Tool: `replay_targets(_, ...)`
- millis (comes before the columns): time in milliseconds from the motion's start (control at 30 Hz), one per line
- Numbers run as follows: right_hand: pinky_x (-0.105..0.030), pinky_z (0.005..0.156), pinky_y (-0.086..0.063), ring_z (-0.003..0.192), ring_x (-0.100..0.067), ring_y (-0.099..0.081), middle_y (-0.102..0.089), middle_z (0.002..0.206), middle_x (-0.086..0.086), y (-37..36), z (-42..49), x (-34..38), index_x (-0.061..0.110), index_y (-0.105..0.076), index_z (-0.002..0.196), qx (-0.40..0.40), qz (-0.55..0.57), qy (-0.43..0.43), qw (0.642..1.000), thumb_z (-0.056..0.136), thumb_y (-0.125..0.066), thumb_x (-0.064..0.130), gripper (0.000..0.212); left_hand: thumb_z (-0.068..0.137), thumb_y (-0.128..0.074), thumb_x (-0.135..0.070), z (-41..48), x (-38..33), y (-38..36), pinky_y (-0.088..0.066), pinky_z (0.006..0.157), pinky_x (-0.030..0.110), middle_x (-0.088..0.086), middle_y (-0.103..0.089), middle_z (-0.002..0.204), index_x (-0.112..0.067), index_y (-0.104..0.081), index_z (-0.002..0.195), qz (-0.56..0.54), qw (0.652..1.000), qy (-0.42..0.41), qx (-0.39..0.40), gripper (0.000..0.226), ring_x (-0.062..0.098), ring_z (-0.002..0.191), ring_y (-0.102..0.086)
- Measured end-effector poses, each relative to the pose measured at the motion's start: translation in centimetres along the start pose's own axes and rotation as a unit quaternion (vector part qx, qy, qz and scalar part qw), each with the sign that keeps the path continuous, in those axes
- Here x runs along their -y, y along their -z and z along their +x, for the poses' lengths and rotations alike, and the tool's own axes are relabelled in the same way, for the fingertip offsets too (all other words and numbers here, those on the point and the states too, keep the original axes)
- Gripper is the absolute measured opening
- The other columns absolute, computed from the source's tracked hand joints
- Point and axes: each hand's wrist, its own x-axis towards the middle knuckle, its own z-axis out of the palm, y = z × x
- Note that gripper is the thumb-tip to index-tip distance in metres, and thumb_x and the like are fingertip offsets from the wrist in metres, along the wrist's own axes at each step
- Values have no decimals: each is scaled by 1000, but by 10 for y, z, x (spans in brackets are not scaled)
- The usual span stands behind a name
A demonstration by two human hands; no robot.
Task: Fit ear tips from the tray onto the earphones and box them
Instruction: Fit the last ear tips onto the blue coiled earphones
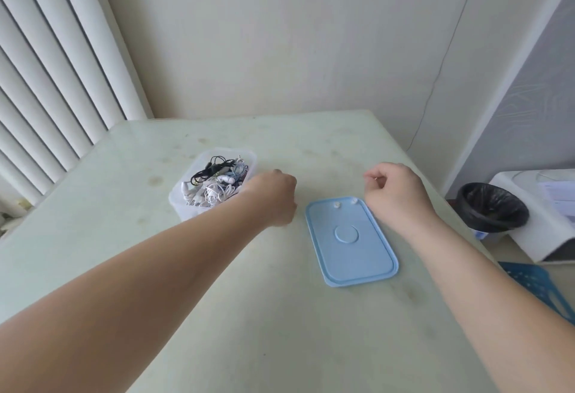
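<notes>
A clear plastic box (249, 160) holds a tangle of black and white earphones (214, 184) at the table's left middle. My left hand (273, 196) hovers at the box's right side with its fingers curled. A small dark spot shows at its fingertips, too small to identify. The blue tray (351, 265) lies flat to the right with two white ear tips (336, 204) at its far edge. My right hand (398, 196) is just beyond the tray's far right corner, thumb and forefinger pinching what looks like a small white ear tip (377, 178).
The pale green table (280, 330) meets a wall at the back and vertical blinds (46, 81) on the left. Off the right edge stand a black-lined bin (491, 206), a white appliance (547, 221) and a blue rack (535, 283).
</notes>
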Motion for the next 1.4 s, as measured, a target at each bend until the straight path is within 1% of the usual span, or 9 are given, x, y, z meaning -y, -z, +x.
replay_targets(133,-37,94,-51,98,-21,-59,-54,116,-1,2,4,-21,18,-67,125,69,-85,3,994,88,-55,7,41,101,-52,-30,6,0,-4,-47,84,39,14,-57,119,-12,-59,115,-22,999,32,1,24,37,110,-58)
replay_targets(267,-40,93,-52,98,-22,-61,-53,113,1,-13,7,-28,24,-67,127,109,-95,22,989,94,-66,29,33,87,-54,-17,-4,-4,6,-44,66,31,6,-63,117,-15,-54,108,-104,993,49,35,22,29,92,-58)
replay_targets(367,-41,87,-55,93,-26,-62,-52,101,2,-22,10,-27,22,-74,98,101,-126,52,985,94,-64,24,11,93,-47,-17,-24,-9,10,-40,56,26,2,-60,111,-21,-54,129,-139,987,40,67,37,22,81,-57)
replay_targets(500,-38,74,-56,84,-24,-63,-54,89,6,-23,10,-24,22,-68,74,69,-123,62,988,90,-63,15,18,98,-38,-13,-50,-9,10,-42,53,25,-7,-58,93,-34,-60,125,-255,961,43,99,42,16,66,-54)
replay_targets(633,-26,66,-55,70,-10,-68,-73,75,8,-18,-11,-7,21,-74,79,46,92,19,994,86,-71,14,10,96,-41,-7,-72,1,3,-54,68,33,-3,-66,89,-37,-73,108,-481,870,90,61,45,22,75,-58)
replay_targets(833,-33,64,-60,64,-21,-68,-73,75,-12,-34,-56,19,4,-74,90,109,383,-88,913,84,-78,2,8,91,-76,-11,-98,2,-10,-59,72,39,6,-68,80,-7,-71,92,-694,716,73,31,6,28,76,-68)
replay_targets(967,-39,73,-62,69,-23,-71,-74,78,-13,-47,-63,19,4,-76,96,121,413,-85,899,86,-78,0,12,97,-72,-21,-104,-3,-25,-46,52,27,12,-65,77,-10,-62,95,-733,674,89,-19,15,29,66,-66)
replay_targets(1167,-35,78,-61,77,-26,-76,-78,86,-15,-48,-66,16,5,-78,100,137,429,-62,891,86,-78,2,14,102,-62,-22,-97,-4,-40,-52,69,37,14,-67,82,-6,-65,124,-821,569,50,-7,27,29,79,-69)
replay_targets(1400,-43,82,-62,78,-34,-77,-77,87,-22,-47,-67,21,-3,-72,99,161,467,-68,867,85,-75,-4,14,99,-61,-14,-93,-3,-47,-61,71,35,17,-75,92,-5,-63,118,-858,514,23,-14,21,28,89,-77)
